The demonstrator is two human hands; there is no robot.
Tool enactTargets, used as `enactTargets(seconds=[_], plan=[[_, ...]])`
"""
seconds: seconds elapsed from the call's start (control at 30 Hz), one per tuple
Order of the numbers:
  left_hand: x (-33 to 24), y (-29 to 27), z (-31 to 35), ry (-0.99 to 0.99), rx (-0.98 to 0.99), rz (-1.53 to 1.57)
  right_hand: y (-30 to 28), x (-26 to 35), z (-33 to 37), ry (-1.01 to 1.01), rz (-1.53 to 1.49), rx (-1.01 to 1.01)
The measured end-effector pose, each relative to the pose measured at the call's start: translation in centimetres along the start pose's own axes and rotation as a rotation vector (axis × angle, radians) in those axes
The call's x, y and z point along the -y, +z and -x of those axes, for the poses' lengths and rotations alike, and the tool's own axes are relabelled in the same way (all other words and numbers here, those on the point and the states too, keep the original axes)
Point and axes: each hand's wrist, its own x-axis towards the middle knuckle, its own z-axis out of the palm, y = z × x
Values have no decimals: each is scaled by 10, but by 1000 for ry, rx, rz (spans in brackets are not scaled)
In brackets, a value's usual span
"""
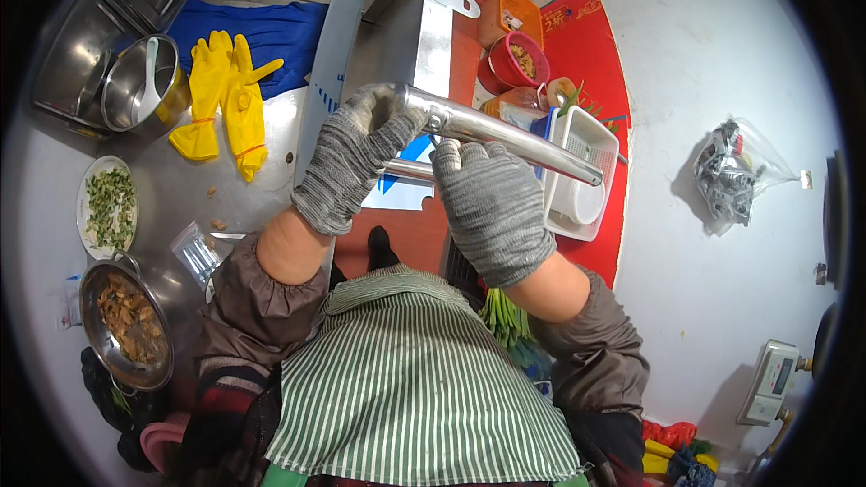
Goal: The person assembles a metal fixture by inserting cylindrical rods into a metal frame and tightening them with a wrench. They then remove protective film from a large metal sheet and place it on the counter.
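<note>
A shiny round metal tube (532,144) runs slantwise in front of me, its open end to the right. My left hand (341,162), in a grey knit glove, is wrapped round the tube's left end. Just below the tube, my right hand (494,212), gloved alike, has its fingers curled together near a small bolt (435,121) on the tube's side. A thin dark piece shows at its fingertips, too small to name. Behind the hands stands a stainless-steel frame (436,36) with a holed tab (456,0). Under the left wrist lies a second metal bar (410,169).
On the steel counter at left are yellow rubber gloves (209,81), a metal pot (126,81), a plate of chopped greens (86,216) and a pan of brown food (162,352). To the right stand a white basket (609,149), a pink bowl (541,54) and a hanging plastic bag (767,158).
</note>
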Motion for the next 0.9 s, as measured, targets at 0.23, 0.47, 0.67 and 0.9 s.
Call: enactTargets(seconds=[0.23,0.47,0.67,0.9], plan=[[5,2,1,2,-16,75,-5,-6,5,-28,23,-103],[3,3,1,11,-31,119,0,-5,4,-2,28,-108],[2,4,1,-3,-18,83,-3,-6,2,-41,65,-42],[9,-1,-2,149,-28,-94,-18,1,-3,-131,94,0]])
